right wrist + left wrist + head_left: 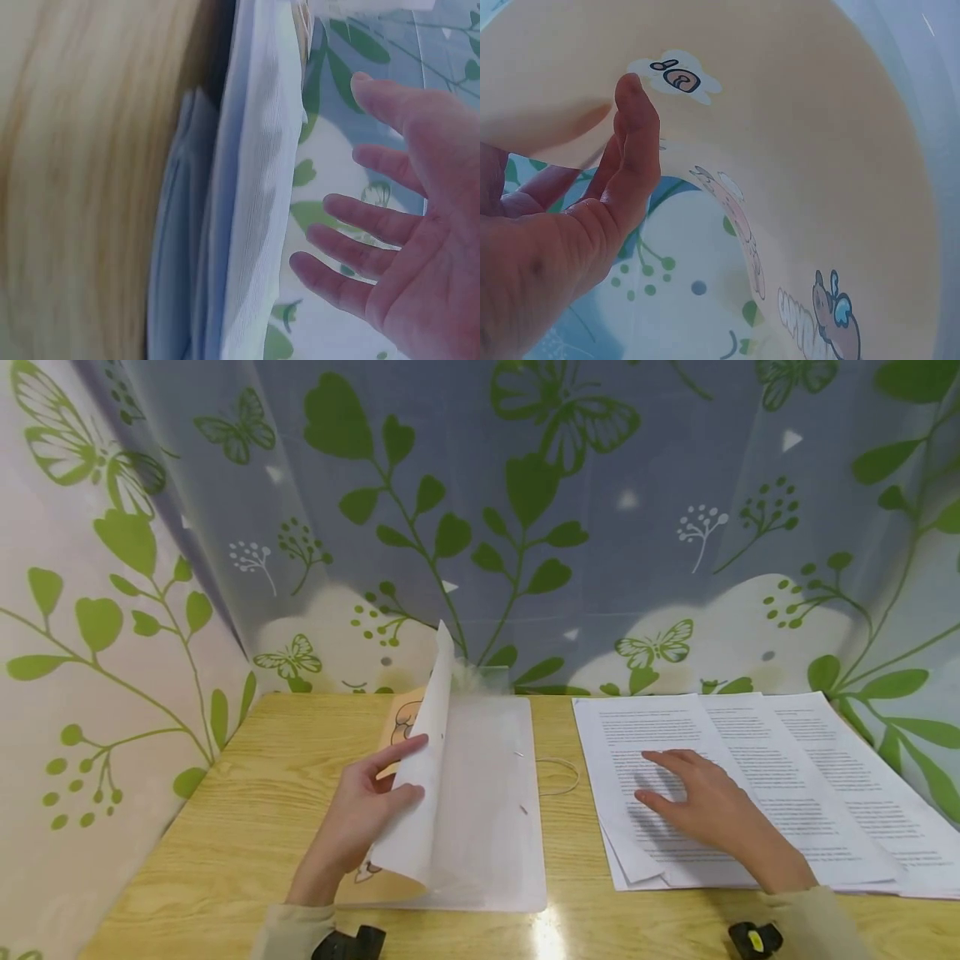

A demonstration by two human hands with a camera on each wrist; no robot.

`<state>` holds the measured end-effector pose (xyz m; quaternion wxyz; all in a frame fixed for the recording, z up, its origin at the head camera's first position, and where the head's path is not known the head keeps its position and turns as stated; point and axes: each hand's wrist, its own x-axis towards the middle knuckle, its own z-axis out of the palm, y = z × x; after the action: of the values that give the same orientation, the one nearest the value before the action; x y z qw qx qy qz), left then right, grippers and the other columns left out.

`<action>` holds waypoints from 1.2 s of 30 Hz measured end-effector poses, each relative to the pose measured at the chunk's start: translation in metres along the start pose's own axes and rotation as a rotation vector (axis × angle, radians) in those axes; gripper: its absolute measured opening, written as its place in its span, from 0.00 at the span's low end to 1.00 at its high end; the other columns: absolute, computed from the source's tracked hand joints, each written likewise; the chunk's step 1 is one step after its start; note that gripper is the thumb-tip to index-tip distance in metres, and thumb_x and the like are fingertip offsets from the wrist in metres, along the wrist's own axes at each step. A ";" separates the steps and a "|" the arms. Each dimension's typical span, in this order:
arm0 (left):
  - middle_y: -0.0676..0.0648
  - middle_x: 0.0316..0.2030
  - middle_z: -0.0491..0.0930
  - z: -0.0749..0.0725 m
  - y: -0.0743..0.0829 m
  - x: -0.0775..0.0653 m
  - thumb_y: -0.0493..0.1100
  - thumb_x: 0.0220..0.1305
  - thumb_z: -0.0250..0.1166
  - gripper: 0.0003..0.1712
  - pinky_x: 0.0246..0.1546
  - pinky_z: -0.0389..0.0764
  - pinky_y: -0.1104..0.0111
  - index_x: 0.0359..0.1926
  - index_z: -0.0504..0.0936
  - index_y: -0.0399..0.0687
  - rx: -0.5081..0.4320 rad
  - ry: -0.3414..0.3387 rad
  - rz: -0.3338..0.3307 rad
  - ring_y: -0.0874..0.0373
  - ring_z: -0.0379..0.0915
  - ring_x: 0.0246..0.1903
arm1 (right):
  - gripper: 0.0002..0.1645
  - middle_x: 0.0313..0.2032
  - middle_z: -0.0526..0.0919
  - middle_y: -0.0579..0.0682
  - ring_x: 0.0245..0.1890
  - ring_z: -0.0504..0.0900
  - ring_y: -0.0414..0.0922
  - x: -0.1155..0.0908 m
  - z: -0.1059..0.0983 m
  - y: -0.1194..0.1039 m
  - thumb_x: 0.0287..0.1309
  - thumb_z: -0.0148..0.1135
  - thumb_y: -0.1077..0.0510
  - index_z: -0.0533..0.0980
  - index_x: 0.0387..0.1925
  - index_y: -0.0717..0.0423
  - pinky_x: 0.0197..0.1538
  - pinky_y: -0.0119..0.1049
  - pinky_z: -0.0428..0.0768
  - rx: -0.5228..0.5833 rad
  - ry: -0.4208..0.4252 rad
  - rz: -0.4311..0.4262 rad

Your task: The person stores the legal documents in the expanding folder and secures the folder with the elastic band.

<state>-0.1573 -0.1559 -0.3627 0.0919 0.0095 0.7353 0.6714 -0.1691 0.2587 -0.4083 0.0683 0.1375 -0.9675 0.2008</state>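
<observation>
My left hand (360, 806) is at the raised cover (423, 818) of a folder, thumb and index finger spread against its white face. That cover stands curved, and its orange cartoon-printed side (802, 127) fills much of the left wrist view, with my fingers (639, 127) close against it. The folder's pale translucent base (491, 827) lies flat, with small metal prongs near its right side. Over the fanned printed sheets (622, 727), my right hand (708, 802) hovers with fingers spread, holding nothing; the right wrist view shows it beside the stack's edge (255, 180).
A thin cord loop (558, 777) sticks out from the folder's right edge, between it and the papers. Wood-grain table (247, 793) extends under everything. A leaf-and-butterfly printed curtain (465, 527) hangs along the back and both sides.
</observation>
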 end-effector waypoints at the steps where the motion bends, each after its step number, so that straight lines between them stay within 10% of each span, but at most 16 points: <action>1: 0.37 0.65 0.74 0.000 0.000 0.000 0.29 0.63 0.61 0.34 0.39 0.89 0.54 0.70 0.75 0.53 -0.001 0.001 -0.001 0.52 0.85 0.46 | 0.34 0.60 0.79 0.66 0.57 0.79 0.68 -0.001 -0.001 0.002 0.63 0.68 0.43 0.77 0.65 0.56 0.52 0.65 0.80 0.002 0.001 0.004; 36: 0.37 0.67 0.73 -0.002 0.000 -0.001 0.28 0.64 0.61 0.34 0.38 0.89 0.54 0.70 0.75 0.51 -0.028 -0.017 0.013 0.53 0.86 0.43 | 0.56 0.57 0.75 0.81 0.56 0.73 0.79 -0.020 -0.017 0.071 0.51 0.73 0.32 0.69 0.67 0.69 0.51 0.74 0.73 -0.172 -0.089 0.160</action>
<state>-0.1562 -0.1580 -0.3626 0.0940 0.0187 0.7248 0.6822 -0.1694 0.3333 -0.4231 0.0205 0.0624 -0.9912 0.1153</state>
